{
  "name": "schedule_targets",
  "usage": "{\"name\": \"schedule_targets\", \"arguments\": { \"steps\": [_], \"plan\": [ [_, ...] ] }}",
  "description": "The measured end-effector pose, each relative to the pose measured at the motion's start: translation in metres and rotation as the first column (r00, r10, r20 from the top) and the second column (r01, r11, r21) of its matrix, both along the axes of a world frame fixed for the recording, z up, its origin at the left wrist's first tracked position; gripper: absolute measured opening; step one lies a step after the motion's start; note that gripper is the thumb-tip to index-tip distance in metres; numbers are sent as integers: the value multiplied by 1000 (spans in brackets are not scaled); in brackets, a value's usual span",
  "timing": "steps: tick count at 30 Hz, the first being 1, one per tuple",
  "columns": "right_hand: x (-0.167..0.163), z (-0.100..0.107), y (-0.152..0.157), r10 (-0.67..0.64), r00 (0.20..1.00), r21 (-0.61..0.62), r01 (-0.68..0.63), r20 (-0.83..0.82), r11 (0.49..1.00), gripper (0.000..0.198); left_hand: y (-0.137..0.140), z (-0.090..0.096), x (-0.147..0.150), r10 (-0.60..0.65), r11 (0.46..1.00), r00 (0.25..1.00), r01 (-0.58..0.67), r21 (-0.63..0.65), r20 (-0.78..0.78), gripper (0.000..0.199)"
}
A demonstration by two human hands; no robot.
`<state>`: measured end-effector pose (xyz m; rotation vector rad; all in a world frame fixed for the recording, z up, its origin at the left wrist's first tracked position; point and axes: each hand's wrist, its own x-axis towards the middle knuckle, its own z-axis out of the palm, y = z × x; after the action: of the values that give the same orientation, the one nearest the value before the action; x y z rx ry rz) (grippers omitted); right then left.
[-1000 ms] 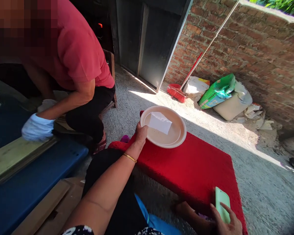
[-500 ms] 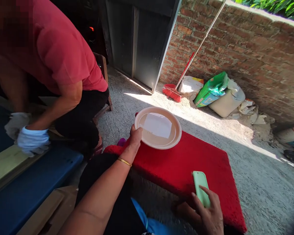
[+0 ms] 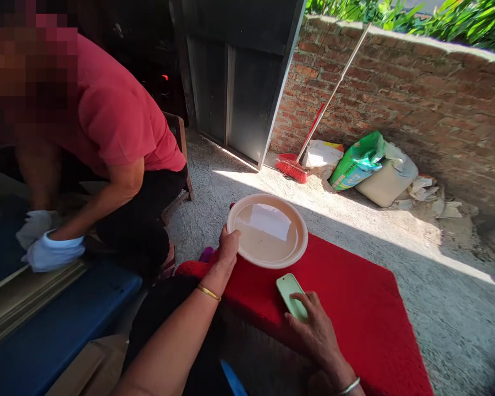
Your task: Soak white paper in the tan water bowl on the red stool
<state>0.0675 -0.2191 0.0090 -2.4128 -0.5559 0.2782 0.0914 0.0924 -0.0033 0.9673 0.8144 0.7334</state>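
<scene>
My left hand [image 3: 230, 246], with a gold bangle at the wrist, grips the near left rim of a pale pink basin [image 3: 303, 242]. The basin holds shallow liquid with a bright reflection on it. It is above the far left part of a bench with a red fuzzy cover [image 3: 367, 308]. My right hand [image 3: 313, 324] has its thumb and fingers on a light green phone [image 3: 287, 287], just in front of the basin over the red cover. The phone's lower end is partly hidden by the fingers.
At left, a person in a red shirt [image 3: 119, 110] bends over a blue bench [image 3: 103, 291], wearing gloves [image 3: 58, 253]. A red broom [image 3: 292, 169], a green sack [image 3: 355, 162] and a pale sack [image 3: 390, 181] stand by the brick wall [image 3: 429, 104]. A dark door [image 3: 251, 93] stands behind.
My right hand has moved the phone left and forward, from the bench's near right side to close by the basin. My left hand keeps its grip on the basin. The view has tilted up slightly.
</scene>
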Motion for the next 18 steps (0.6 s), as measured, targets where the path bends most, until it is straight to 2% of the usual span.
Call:
{"name": "schedule_targets", "arguments": {
  "steps": [1,2,4,5,7,10,12,14,18],
  "plan": [
    [-2,1,5,63,998,29,-62,-20,998,37,0,0,0,-12,1000,1000,12,2,0,43],
    [2,2,5,70,997,56,-69,-21,996,36,0,-1,-1,-26,1000,1000,26,3,-3,44],
    [26,5,-2,-68,997,84,66,24,994,43,0,0,-2,-37,999,999,37,2,-6,45],
    [44,7,-7,-175,983,62,172,47,983,49,0,0,-2,-35,999,999,35,2,-11,45],
    [83,10,-16,-362,929,-46,366,83,929,57,0,1,-3,-30,1000,999,31,5,-23,45],
    [123,13,-15,-477,873,-193,488,102,851,62,0,4,-4,-41,999,999,41,5,-7,49],
    [129,12,-4,-475,873,-208,488,113,847,61,0,6,-5,-49,999,999,49,9,4,50],
    [119,8,12,-441,890,-213,457,120,864,56,-1,8,-7,-45,999,999,46,14,-7,50],
    [71,0,37,-240,963,-188,260,126,947,41,-2,11,-8,-44,999,999,44,11,4,51]
  ]
}}
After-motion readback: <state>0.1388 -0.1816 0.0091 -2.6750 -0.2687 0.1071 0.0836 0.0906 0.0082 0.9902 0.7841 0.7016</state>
